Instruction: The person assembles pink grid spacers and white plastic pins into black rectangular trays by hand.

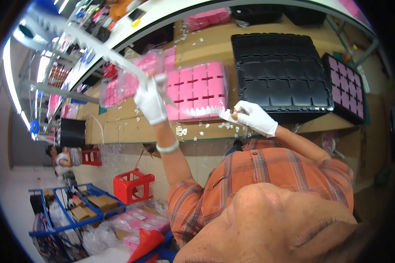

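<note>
A long white strip with notched, tooth-like edges (202,111) runs between my two white-gloved hands. My left hand (151,101) is closed around it, and a long length of the strip sticks out from there toward the upper left. My right hand (255,119) pinches its other end between thumb and fingers, just above the table's near edge. Something brownish shows at those fingertips; I cannot tell what it is. Behind the strip lies a pink block with slots in a grid (197,85), partly wrapped in clear film. Small white scraps (201,133) are scattered below the strip.
A large black moulded tray stack (283,70) stands to the right, beside a black box with pink gridded filling (346,85). More wrapped pink blocks (140,72) lie at left. On the floor are a red stool (134,186) and a blue-framed cart (74,223).
</note>
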A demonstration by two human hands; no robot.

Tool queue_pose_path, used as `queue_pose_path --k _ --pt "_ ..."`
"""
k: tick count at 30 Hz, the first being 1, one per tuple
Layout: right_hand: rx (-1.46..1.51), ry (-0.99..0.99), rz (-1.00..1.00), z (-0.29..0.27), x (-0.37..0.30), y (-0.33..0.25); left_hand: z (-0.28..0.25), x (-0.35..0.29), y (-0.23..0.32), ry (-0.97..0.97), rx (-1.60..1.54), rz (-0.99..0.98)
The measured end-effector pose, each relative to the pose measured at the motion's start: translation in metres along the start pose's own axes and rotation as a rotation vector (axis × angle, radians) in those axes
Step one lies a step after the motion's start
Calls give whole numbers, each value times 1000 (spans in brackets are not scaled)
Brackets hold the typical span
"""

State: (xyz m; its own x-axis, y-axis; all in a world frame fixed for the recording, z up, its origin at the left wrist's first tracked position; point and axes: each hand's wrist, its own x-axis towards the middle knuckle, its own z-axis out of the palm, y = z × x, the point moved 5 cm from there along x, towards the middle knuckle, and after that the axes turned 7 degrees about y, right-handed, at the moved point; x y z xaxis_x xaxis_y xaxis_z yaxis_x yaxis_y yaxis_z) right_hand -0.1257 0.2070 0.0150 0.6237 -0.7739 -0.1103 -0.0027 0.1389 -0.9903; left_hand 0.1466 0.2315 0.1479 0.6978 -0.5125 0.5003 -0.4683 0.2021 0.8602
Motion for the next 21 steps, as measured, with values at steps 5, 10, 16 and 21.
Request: queue_pose_path --k 5,10,16,21 --pt "-326 -32 -93 4 0 -5 -43 -101 -99 7 105 -356" --pt "-385 -13 -37 18 5 -22 -120 -108 -172 245 544 -248" --pt "-483 255 -555 5 42 -50 -55 -151 -13 -28 298 296" --pt "-266 -32 -231 16 42 -58 50 -187 -65 -699 -1235 -767"
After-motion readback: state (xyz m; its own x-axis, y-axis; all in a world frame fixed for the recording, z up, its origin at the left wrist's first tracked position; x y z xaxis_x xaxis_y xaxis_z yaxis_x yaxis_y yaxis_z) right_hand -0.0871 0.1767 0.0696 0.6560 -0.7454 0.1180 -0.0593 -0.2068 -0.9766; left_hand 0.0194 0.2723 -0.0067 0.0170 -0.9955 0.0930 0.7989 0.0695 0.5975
